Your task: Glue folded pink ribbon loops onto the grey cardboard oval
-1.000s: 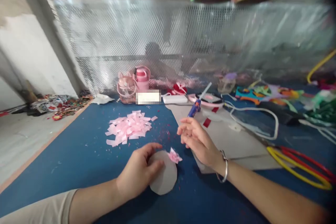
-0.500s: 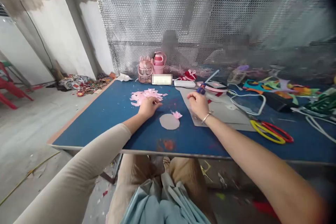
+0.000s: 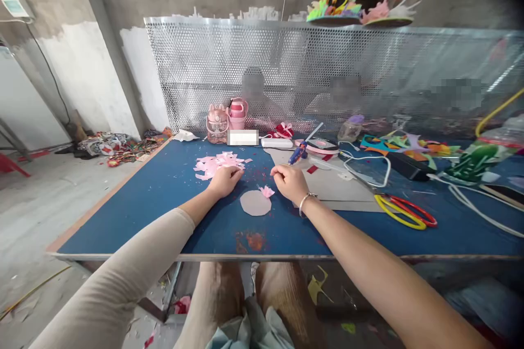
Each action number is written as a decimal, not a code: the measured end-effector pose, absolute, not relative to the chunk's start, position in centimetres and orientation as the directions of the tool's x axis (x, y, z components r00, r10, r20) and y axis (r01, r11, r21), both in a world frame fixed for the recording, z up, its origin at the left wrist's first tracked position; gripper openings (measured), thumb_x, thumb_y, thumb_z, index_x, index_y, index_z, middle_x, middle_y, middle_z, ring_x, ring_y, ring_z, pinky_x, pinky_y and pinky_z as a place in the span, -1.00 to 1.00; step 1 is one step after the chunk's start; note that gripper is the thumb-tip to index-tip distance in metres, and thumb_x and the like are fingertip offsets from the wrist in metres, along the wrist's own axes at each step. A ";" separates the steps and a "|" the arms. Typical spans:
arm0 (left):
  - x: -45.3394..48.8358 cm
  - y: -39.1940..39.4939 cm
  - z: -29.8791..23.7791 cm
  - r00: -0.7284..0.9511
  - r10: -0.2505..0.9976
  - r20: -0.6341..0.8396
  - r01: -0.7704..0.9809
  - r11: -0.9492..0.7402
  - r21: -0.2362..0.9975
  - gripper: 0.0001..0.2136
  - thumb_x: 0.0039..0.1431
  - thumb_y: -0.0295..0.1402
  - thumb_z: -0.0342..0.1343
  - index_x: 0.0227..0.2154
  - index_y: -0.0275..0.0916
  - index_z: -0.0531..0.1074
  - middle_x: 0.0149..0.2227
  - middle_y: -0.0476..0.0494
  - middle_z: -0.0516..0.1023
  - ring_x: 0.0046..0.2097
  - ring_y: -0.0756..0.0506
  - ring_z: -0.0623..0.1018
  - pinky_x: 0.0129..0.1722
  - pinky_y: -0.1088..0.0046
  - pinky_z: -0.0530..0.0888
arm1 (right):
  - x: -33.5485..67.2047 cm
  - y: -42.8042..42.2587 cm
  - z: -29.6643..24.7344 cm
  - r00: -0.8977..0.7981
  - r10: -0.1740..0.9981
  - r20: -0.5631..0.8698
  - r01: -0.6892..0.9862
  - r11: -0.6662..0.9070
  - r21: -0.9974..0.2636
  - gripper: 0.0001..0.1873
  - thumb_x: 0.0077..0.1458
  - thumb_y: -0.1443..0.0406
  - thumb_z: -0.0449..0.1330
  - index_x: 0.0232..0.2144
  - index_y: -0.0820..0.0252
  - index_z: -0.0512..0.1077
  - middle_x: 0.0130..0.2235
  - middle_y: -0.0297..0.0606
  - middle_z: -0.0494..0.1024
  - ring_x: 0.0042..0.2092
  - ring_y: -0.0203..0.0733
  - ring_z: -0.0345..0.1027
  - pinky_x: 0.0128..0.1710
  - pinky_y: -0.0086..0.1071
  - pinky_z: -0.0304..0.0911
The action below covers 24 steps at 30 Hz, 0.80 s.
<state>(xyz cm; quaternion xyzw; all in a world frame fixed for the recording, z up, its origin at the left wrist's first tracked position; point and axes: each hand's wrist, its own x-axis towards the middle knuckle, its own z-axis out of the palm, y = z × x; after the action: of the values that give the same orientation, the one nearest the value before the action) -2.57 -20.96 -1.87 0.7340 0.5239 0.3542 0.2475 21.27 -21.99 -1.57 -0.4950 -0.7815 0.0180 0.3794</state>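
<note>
My left hand (image 3: 225, 181) is closed, thumb and fingers pressed together, at the near right edge of a pile of pink cut strips (image 3: 210, 164). Whatever it may hold does not show. My right hand (image 3: 289, 182), with a bracelet at the wrist, is curled just right of a grey disc (image 3: 254, 206); anything in its fingers is hidden. The disc lies flat on the blue table, a crumpled pink piece (image 3: 267, 191) on its upper right edge. Behind my right hand, apart from it, is a blue glue gun (image 3: 297, 154).
Yellow-and-red-handled scissors (image 3: 405, 211) lie right of my right forearm, on a grey sheet's (image 3: 347, 196) edge. White cables (image 3: 387, 172) loop nearby. Pink bottles (image 3: 237, 114) stand at the back before a perforated metal panel (image 3: 204, 65). A green-patterned bottle (image 3: 470, 161) is at the right.
My right hand has come left and nearer, away from the glue gun towards the disc. My left hand has moved slightly, its fingers now closer together. The camera view has tilted up a little.
</note>
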 end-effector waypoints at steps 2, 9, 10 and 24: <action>-2.5 -21.1 -1.8 0.195 0.948 0.250 0.567 -0.317 0.760 -0.71 0.31 -0.25 0.11 0.00 -0.27 0.42 0.01 -0.20 0.49 -0.06 -0.18 0.55 -0.09 0.16 0.54 | 21.8 -22.3 -1.3 -0.210 0.775 0.596 0.762 0.512 -0.397 -0.73 0.29 0.19 0.13 -0.05 0.21 0.43 -0.03 -0.17 0.50 -0.11 -0.20 0.44 -0.10 -0.21 0.42; -2.8 -20.7 -1.7 0.061 0.975 0.216 0.430 -0.221 0.876 -0.72 0.31 -0.27 0.11 0.01 -0.29 0.41 -0.03 -0.21 0.51 -0.11 -0.13 0.56 -0.15 0.21 0.56 | 23.0 -22.9 -0.3 -0.137 0.731 0.669 0.749 0.518 -0.413 -0.75 0.29 0.17 0.13 -0.16 0.25 0.45 -0.17 -0.24 0.53 -0.23 -0.27 0.44 -0.20 -0.30 0.42; -2.9 -20.6 -1.8 0.031 0.978 0.206 0.412 -0.200 0.889 -0.71 0.31 -0.26 0.11 0.01 -0.29 0.41 -0.04 -0.21 0.51 -0.12 -0.13 0.57 -0.16 0.21 0.56 | 23.0 -23.0 -0.2 -0.133 0.726 0.674 0.742 0.524 -0.418 -0.75 0.29 0.17 0.13 -0.20 0.25 0.45 -0.21 -0.26 0.53 -0.26 -0.29 0.43 -0.22 -0.31 0.41; -7.6 -19.9 1.6 -0.170 0.911 0.376 0.668 -0.175 0.724 -0.79 0.28 -0.23 0.14 -0.28 -0.32 0.47 -0.33 -0.06 0.53 -0.33 -0.04 0.53 -0.26 0.32 0.51 | 25.4 -23.0 4.6 -0.005 0.806 0.593 0.566 0.491 -0.663 -0.82 0.08 0.35 0.02 -0.45 0.10 0.41 -0.67 -0.42 0.23 -0.64 -0.29 0.06 -0.63 -0.40 -0.01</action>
<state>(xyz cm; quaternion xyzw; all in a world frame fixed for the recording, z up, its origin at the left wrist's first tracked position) -7.61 -19.92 1.61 0.6292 0.6272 0.4374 0.1390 25.39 -23.02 4.56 -0.4905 -0.6988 0.1183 0.5070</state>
